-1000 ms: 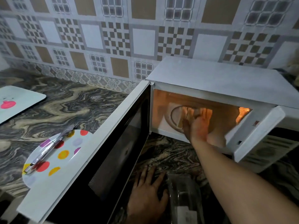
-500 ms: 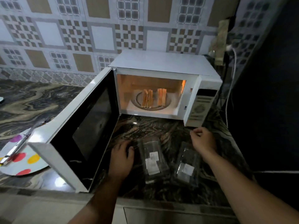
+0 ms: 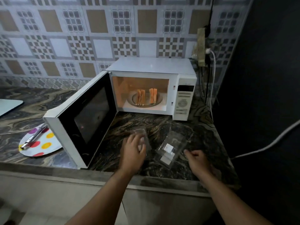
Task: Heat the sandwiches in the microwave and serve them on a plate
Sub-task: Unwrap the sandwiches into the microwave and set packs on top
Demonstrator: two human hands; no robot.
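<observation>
Marbled dark counter (image 3: 191, 130) is seen against a patterned tile wall (image 3: 81, 38). Head view: a white microwave (image 3: 151, 67) stands at the back, its door (image 3: 84, 120) swung wide to the left, the cavity lit orange. Two sandwiches (image 3: 146, 98) stand upright on edge, side by side and apart, on the turntable (image 3: 159, 99) inside. A dotted plate (image 3: 41, 147) lies on the counter left of the door, partly hidden by it; tongs (image 3: 33, 138) rest across it. Two clear wrappers lie before the microwave. The left hand (image 3: 133, 153) is laid on the left wrapper (image 3: 143, 133), fingers fairly straight, blurred. The right hand (image 3: 197, 160) is loosely curled, holding nothing, just beside the right wrapper (image 3: 170, 148).
</observation>
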